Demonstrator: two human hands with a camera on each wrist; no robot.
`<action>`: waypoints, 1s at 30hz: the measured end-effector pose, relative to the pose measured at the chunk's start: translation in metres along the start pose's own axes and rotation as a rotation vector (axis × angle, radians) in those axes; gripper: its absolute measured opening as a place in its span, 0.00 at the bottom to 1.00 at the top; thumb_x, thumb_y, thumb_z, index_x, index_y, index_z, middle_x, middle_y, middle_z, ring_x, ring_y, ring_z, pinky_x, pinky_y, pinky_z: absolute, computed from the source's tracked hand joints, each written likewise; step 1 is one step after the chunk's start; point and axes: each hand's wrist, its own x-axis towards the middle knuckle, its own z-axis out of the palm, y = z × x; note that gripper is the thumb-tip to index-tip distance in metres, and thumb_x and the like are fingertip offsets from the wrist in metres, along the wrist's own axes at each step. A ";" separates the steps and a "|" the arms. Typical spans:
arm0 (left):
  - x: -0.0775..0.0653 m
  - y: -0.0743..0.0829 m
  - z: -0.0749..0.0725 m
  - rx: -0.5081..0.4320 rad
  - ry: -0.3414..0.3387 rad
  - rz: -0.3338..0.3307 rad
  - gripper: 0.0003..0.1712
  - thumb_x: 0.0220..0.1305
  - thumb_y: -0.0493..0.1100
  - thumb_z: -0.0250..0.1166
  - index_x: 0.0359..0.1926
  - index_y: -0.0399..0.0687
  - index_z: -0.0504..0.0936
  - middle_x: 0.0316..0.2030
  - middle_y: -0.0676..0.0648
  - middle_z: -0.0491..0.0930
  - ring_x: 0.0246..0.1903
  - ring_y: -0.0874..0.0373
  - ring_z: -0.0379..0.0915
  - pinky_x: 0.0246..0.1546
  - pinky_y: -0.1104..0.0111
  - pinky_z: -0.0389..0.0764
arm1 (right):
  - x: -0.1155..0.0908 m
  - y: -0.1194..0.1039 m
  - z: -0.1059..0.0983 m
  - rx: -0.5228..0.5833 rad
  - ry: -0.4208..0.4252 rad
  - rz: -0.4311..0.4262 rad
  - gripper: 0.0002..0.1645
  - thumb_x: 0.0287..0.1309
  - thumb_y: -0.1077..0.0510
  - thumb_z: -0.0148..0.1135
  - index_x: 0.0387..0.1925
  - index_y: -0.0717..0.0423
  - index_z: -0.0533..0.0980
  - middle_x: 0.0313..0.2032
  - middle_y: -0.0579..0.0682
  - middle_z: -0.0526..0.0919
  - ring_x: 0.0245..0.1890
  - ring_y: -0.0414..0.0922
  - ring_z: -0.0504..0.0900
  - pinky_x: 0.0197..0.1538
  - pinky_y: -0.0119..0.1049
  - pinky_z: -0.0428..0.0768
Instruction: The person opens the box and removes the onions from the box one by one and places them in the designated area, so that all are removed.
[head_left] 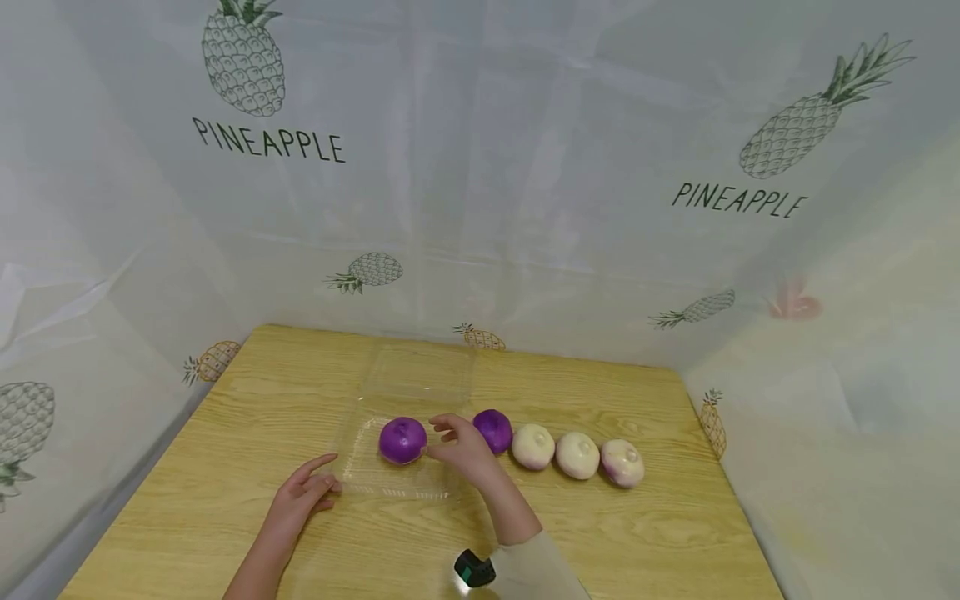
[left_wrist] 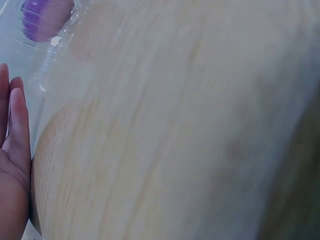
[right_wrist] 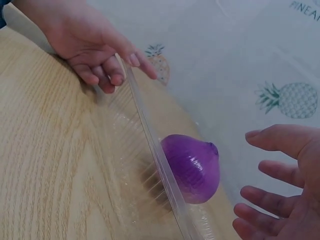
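Note:
A purple onion (head_left: 402, 441) sits inside a clear plastic container (head_left: 393, 493); the right wrist view shows the same onion (right_wrist: 192, 167) behind the container's near wall. My right hand (head_left: 467, 454) hovers just right of that onion, fingers spread and loosely bent, holding nothing. At the container's left front corner is my left hand (head_left: 298, 498), its fingers touching or very near the rim. The left wrist view catches only part of this hand (left_wrist: 14, 155), with the fingers fairly straight. Another purple onion (head_left: 492, 431) lies on the table just beyond my right hand.
To the right, a row continues with white, purple-tinged onions: one (head_left: 533, 447) by the purple onion, another (head_left: 577, 456) in the middle, and the last (head_left: 622, 463) at the end. The container's clear lid (head_left: 420, 372) lies folded back. A pineapple-print curtain (head_left: 480, 167) surrounds the wooden table (head_left: 225, 467).

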 end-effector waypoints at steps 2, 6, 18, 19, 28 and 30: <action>0.000 0.000 0.000 -0.002 0.004 -0.001 0.28 0.69 0.39 0.61 0.66 0.32 0.66 0.37 0.43 0.83 0.38 0.56 0.80 0.38 0.68 0.83 | 0.003 0.001 0.001 -0.012 0.006 0.015 0.30 0.55 0.59 0.70 0.58 0.63 0.74 0.55 0.62 0.76 0.53 0.58 0.74 0.46 0.47 0.79; 0.001 0.001 0.001 -0.001 0.004 0.004 0.27 0.70 0.38 0.61 0.66 0.32 0.66 0.37 0.43 0.83 0.38 0.57 0.81 0.38 0.68 0.83 | 0.010 0.002 0.003 -0.020 0.026 0.045 0.29 0.55 0.58 0.71 0.58 0.61 0.74 0.55 0.60 0.75 0.53 0.57 0.73 0.45 0.47 0.79; 0.000 -0.003 -0.001 -0.001 0.005 0.006 0.27 0.69 0.38 0.61 0.65 0.33 0.66 0.38 0.42 0.83 0.38 0.57 0.80 0.38 0.68 0.83 | 0.025 -0.009 0.012 -0.067 0.010 0.081 0.34 0.53 0.57 0.73 0.61 0.61 0.72 0.58 0.63 0.72 0.56 0.62 0.71 0.49 0.50 0.79; 0.000 -0.004 -0.001 -0.002 0.006 0.005 0.27 0.69 0.38 0.61 0.65 0.33 0.66 0.38 0.42 0.83 0.38 0.56 0.81 0.38 0.68 0.83 | 0.027 -0.010 0.013 -0.067 0.003 0.081 0.34 0.53 0.57 0.73 0.61 0.61 0.72 0.59 0.64 0.72 0.57 0.63 0.70 0.50 0.51 0.79; 0.000 -0.003 0.000 0.006 0.010 0.000 0.27 0.69 0.39 0.61 0.66 0.34 0.67 0.38 0.42 0.83 0.38 0.56 0.80 0.38 0.68 0.83 | 0.034 -0.009 0.023 -0.141 -0.028 0.049 0.43 0.52 0.53 0.75 0.66 0.61 0.67 0.62 0.66 0.69 0.62 0.63 0.68 0.57 0.54 0.75; 0.000 -0.003 0.000 0.003 0.013 -0.002 0.28 0.69 0.39 0.61 0.66 0.34 0.67 0.38 0.41 0.83 0.38 0.56 0.80 0.38 0.68 0.83 | 0.034 -0.008 0.025 -0.160 -0.029 0.044 0.44 0.51 0.52 0.75 0.67 0.60 0.67 0.63 0.66 0.69 0.62 0.63 0.68 0.58 0.54 0.74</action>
